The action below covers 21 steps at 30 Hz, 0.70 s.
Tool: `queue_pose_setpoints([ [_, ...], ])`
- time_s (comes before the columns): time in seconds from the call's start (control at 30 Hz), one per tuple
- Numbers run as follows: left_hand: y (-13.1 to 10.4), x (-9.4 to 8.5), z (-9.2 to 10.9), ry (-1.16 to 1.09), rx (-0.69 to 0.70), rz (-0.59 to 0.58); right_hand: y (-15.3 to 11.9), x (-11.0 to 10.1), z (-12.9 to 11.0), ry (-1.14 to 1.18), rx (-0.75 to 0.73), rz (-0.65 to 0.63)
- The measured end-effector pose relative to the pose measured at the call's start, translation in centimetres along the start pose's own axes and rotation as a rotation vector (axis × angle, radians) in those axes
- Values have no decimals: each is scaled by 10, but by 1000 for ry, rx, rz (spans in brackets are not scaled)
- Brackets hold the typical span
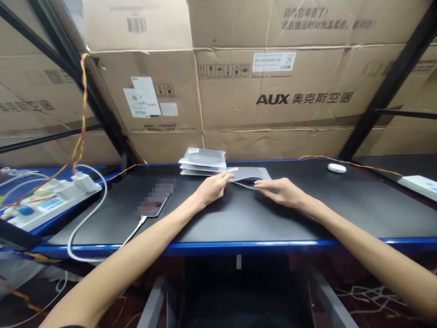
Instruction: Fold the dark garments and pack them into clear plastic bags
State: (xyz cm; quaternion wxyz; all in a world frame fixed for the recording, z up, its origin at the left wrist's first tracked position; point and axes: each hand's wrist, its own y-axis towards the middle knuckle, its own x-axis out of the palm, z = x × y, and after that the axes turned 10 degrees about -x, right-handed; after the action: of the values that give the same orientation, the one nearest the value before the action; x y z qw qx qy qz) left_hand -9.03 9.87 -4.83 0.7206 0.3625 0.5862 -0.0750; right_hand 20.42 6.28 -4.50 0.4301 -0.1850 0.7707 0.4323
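Note:
A frosted translucent plastic bag [248, 173] with a small white label lies between my hands on the black table mat. Its near edge gapes a little, and something dark shows inside; I cannot make out what it is. My left hand [213, 189] is closed, pinching the bag's left corner between thumb and fingers. At the right end of the opening, my right hand [283, 192] grips the bag's edge with its fingertips. Just behind my left hand sits a stack of similar frosted bags [204, 159], the top one labelled.
A phone [159, 202] on a white cable lies left on the mat [235, 223]. A white oval case [337, 168] sits back right. Power strips [44, 205] stand at far left and, in white, at far right [421, 186]. Cardboard boxes [225, 114] wall the back, between black shelf posts.

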Motion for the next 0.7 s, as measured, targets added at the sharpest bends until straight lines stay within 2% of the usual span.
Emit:
queue_pose_setpoints([
  [0.07,0,-4,-3,45,-3,-24,-13,-10,7,-17,31,160],
  [0.13,0,-7,-5,87,-10,-51,-22,-18,17,-125,16,217],
  [0.23,0,-10,-7,129,-32,-68,-30,-23,32,-296,-51,105],
  [0.33,1,-10,-6,150,-57,-64,-30,-18,37,-417,-105,-3],
  [0.47,0,-9,2,91,-111,-20,-22,-8,32,-516,-210,-41],
  [0.53,0,-8,12,7,-56,35,-19,-5,29,-548,-250,-53],
  [0.6,0,-4,25,-71,84,77,-18,-2,24,-577,-273,-63],
  [0.7,4,6,42,-96,301,73,-16,2,15,-604,-292,-72],
])
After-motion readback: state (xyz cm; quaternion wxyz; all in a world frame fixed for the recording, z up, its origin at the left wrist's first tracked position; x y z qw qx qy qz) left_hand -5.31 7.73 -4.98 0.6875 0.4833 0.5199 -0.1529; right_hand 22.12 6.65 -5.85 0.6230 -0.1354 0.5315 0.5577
